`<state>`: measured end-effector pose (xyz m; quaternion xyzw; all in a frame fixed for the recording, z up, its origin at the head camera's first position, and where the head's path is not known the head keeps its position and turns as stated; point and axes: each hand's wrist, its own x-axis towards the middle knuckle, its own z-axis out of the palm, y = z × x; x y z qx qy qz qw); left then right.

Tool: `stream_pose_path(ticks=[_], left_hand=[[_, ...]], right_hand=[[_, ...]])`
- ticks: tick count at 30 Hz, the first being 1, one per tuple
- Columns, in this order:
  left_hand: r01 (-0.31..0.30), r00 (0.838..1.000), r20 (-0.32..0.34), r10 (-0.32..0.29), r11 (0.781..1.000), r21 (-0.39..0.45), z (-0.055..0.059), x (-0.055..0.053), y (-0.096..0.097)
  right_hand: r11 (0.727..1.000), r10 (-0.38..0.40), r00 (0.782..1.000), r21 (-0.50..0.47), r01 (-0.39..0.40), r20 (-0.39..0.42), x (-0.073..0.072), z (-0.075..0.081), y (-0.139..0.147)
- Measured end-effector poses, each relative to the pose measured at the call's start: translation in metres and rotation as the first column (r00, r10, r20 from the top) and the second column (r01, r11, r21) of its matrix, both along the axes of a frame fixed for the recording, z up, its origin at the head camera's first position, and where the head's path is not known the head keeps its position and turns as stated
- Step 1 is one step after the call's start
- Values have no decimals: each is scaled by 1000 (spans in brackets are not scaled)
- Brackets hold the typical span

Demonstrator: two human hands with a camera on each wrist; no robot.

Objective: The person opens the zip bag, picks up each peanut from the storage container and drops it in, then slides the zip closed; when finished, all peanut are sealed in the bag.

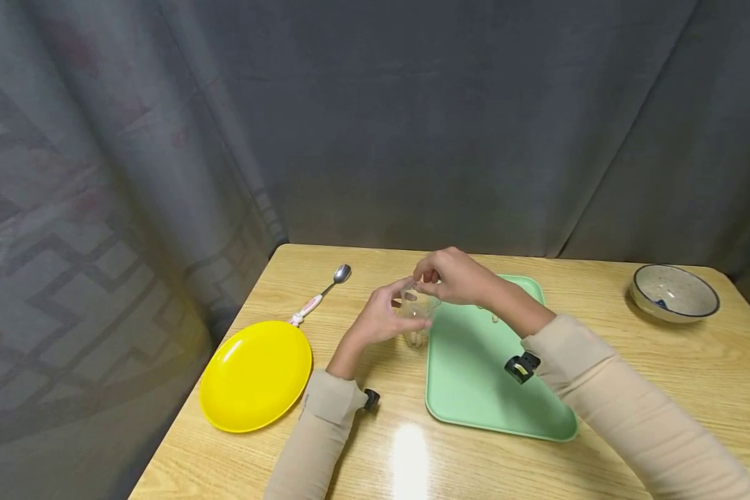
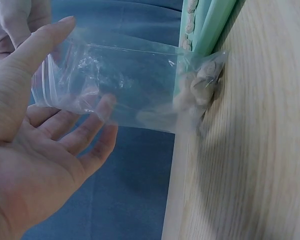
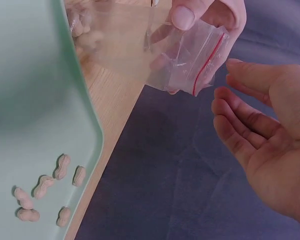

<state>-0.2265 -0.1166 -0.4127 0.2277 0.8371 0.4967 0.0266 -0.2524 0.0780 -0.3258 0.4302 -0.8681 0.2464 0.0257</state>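
Plastic bag [image 2: 135, 85]: standing just beside the left edge of the green tray [image 1: 475, 375], peanuts [image 2: 202, 87] sitting at its bottom
Left hand [image 1: 384, 316]: holding the bag near its mouth, thumb opposing fingers
Right hand [image 1: 459, 278]: fingers hovering narrow at the mouth; can't tell if gripping
Red strip [image 3: 208, 64]: probably wanting even pressure, bag base resting on table [image 1: 694, 368]
Table: showing wood grain, carrying yellow plate [image 1: 256, 375], spoon [image 1: 312, 303], bowl [image 1: 669, 314]
Curtain [image 1: 437, 125]: hanging grey behind

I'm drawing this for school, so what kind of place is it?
Perhaps an indoor corner set up for filming or practice: grey curtains hang behind a wooden table, which holds a yellow plate and a green tray with peanuts. I can't tell if it's someone's home.
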Motion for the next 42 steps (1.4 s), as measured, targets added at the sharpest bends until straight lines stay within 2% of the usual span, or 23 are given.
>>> stream_pose_path(ticks=[5, 9, 12, 18, 24, 27, 34, 38, 42], left_hand=[[6, 1000, 0, -6, 1000, 14, -1, 1, -2], [4, 1000, -25, -3, 1000, 14, -1, 1, -3], [0, 999, -40, 0, 1000, 18, -1, 2, -4], [3, 999, -46, -1, 1000, 28, -1, 1, -5], [-10, 999, -38, 10, 1000, 9, -1, 2, -5], [-15, 999, -36, 16, 1000, 12, 0, 1, -5], [-21, 1000, -9, 21, 1000, 14, 1, 3, -4], [-13, 1000, -24, 14, 1000, 15, 0, 2, -3], [-14, 999, -39, 14, 1000, 16, 0, 1, -3]], right_hand=[[1000, -17, 1000, -2, 17, -9, -2, -1, 6], [996, -83, 996, 17, 82, 33, -6, -3, 18], [990, -138, 988, 38, 135, 68, -12, -10, 32], [969, -231, 970, 104, 223, 76, -24, -41, 62], [946, -296, 932, 198, 256, 211, -31, -79, 81], [941, -310, 928, 208, 267, 207, -32, -89, 84], [940, -313, 931, 203, 275, 187, -30, -94, 83], [939, -317, 927, 202, 278, 198, -30, -93, 84], [946, -303, 934, 181, 270, 187, -32, -89, 85]])
